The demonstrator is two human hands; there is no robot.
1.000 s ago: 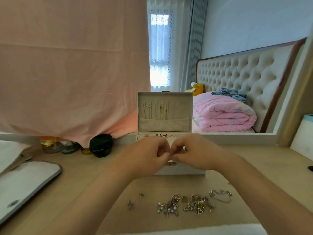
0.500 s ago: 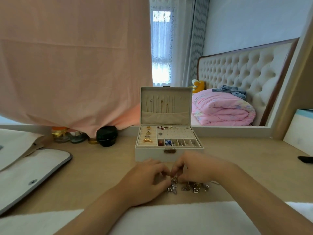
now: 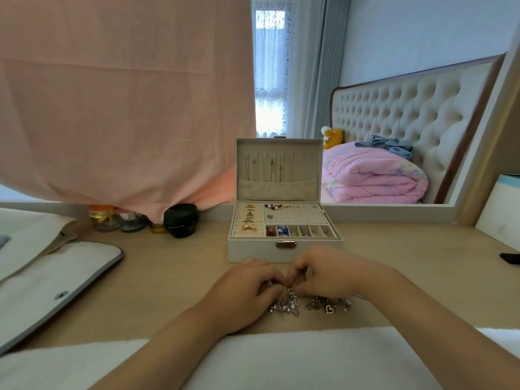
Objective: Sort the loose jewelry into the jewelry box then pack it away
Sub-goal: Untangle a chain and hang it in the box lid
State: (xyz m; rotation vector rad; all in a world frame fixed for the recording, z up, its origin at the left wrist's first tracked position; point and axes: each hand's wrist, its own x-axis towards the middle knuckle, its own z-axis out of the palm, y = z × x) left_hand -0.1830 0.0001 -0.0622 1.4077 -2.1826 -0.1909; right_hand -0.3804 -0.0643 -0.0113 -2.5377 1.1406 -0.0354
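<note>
A white jewelry box (image 3: 253, 253) stands open on the wooden table, its lid upright with thin chains hanging inside. Rings fill the left slots of its tray and small pieces lie in the front compartments. Just in front of the box lies a pile of loose jewelry (image 3: 309, 305), silver pieces with a heart charm among them. My left hand (image 3: 242, 288) and my right hand (image 3: 326, 273) meet over the pile's left part. Their curled fingertips pinch a small piece (image 3: 289, 291) between them.
A black jar (image 3: 180, 220) and small glass bottles (image 3: 107, 219) stand at the back left under a hanging pink cloth. A white pouch with a grey edge (image 3: 56, 277) lies at the left. A dark object (image 3: 510, 258) sits at the right edge. White fabric (image 3: 309, 358) covers the near edge.
Both hands came down from in front of the box to the loose pile on the table. The view shifted, so the box's open tray now shows.
</note>
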